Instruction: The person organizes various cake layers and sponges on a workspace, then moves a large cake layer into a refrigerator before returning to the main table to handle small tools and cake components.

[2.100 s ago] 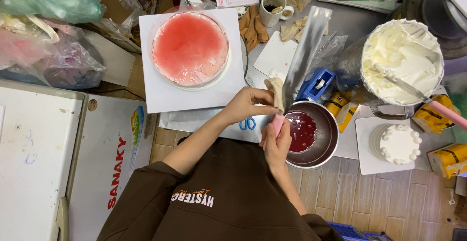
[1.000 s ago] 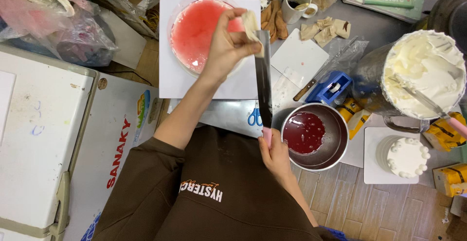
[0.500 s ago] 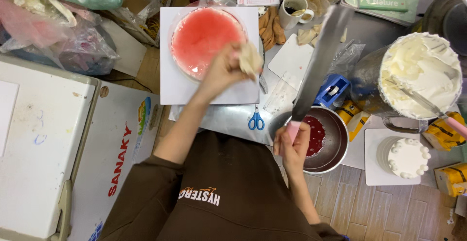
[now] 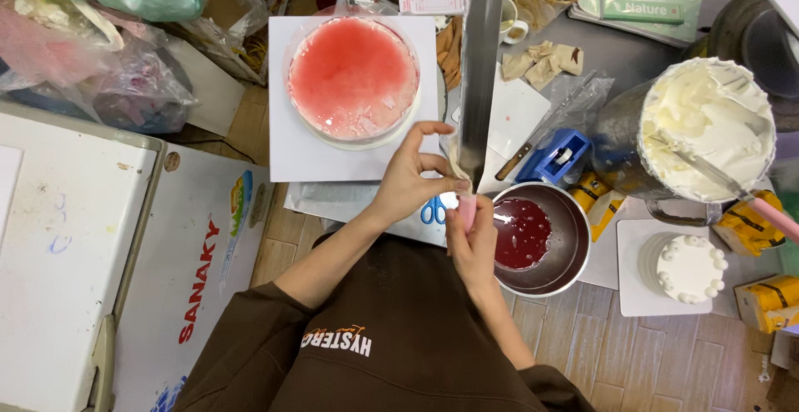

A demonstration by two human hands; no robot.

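The right hand (image 4: 473, 241) has its grip closed round the pink handle (image 4: 467, 210) of a long metal spatula (image 4: 478, 83), holding the blade upright so its flat face is presented to the other hand. The left hand (image 4: 409, 181) pinches a crumpled pale cloth (image 4: 456, 162) against the blade's lower end, fingers closed on it, a hold suited to wiping the steel. Both hands work just above the metal bowl of red glaze (image 4: 537, 237), where any drips would seem to fall harmlessly. The red-topped cake (image 4: 353, 75) sits on its white board (image 4: 283, 146) on the surface, close ahead yet apart from the blade
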